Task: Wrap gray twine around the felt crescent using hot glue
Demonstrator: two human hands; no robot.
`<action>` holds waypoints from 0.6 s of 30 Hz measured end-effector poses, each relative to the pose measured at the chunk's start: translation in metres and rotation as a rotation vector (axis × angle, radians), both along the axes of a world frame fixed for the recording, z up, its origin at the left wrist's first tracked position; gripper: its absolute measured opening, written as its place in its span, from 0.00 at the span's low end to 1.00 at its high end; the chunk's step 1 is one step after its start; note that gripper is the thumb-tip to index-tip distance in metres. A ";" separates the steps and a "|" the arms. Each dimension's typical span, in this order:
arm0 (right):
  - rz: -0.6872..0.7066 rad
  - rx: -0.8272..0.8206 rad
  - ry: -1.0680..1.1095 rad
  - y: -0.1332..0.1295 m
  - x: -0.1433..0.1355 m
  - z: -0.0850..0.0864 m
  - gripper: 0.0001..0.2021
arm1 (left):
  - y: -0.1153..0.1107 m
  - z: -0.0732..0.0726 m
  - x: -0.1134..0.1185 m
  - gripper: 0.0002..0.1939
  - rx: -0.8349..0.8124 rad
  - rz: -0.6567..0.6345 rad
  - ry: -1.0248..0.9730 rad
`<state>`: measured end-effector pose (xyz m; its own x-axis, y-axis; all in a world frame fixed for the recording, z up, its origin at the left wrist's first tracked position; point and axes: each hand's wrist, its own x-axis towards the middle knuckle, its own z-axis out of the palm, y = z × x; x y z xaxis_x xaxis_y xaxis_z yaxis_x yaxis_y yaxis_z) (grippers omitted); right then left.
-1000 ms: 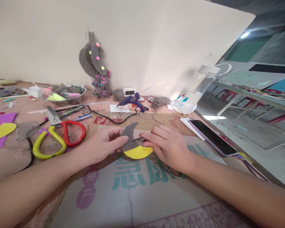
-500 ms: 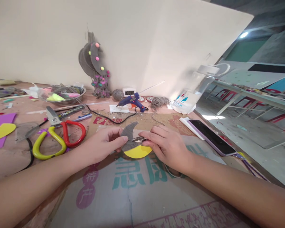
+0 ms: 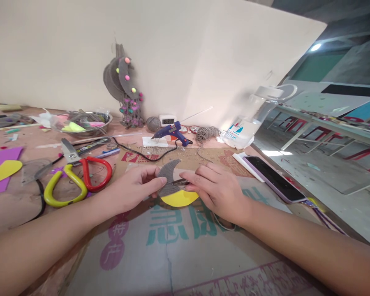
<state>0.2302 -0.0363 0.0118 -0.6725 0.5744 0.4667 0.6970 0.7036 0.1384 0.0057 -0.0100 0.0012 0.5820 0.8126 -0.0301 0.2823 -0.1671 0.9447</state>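
My left hand [image 3: 146, 183] pinches the left part of a crescent shape between thumb and fingers. Grey yarn wraps the upper, pointed part of the crescent [image 3: 168, 172]; its lower right stretch is bare yellow [image 3: 179, 199]. In my right hand [image 3: 217, 187], closed fingers grip a small metal tool with thin jaws [image 3: 180, 182], mostly hidden by the fingers. Its tip lies close to the yarn edge; whether it touches I cannot tell. A loose strand of yarn [image 3: 225, 225] curves out below my right hand.
Scissors [image 3: 77, 172] with yellow and red handles lie left. Behind my hands are a blue glue gun [image 3: 174, 133], a yarn coil [image 3: 207, 133] and a water bottle [image 3: 242, 127]. A phone [image 3: 274, 178] lies right, near the table edge. A printed cardboard sheet [image 3: 142, 267] is underneath.
The tool in my right hand has shifted slightly, its jaws now drawn a little away from the yarn and more covered by the fingers. My left hand keeps its hold on the crescent.
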 end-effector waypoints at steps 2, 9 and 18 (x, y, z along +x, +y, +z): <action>0.004 0.007 -0.005 0.000 0.000 0.000 0.14 | 0.000 0.000 0.000 0.13 0.000 -0.018 -0.005; -0.007 -0.078 0.006 0.002 -0.001 -0.001 0.14 | -0.001 0.000 -0.001 0.12 -0.023 -0.031 -0.015; -0.018 -0.197 0.193 0.002 -0.001 -0.001 0.13 | 0.000 -0.002 0.001 0.13 -0.011 -0.003 -0.015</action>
<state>0.2291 -0.0347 0.0111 -0.5705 0.6780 0.4635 0.7100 0.6908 -0.1367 0.0064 -0.0103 -0.0012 0.5851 0.8104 -0.0301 0.2673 -0.1577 0.9506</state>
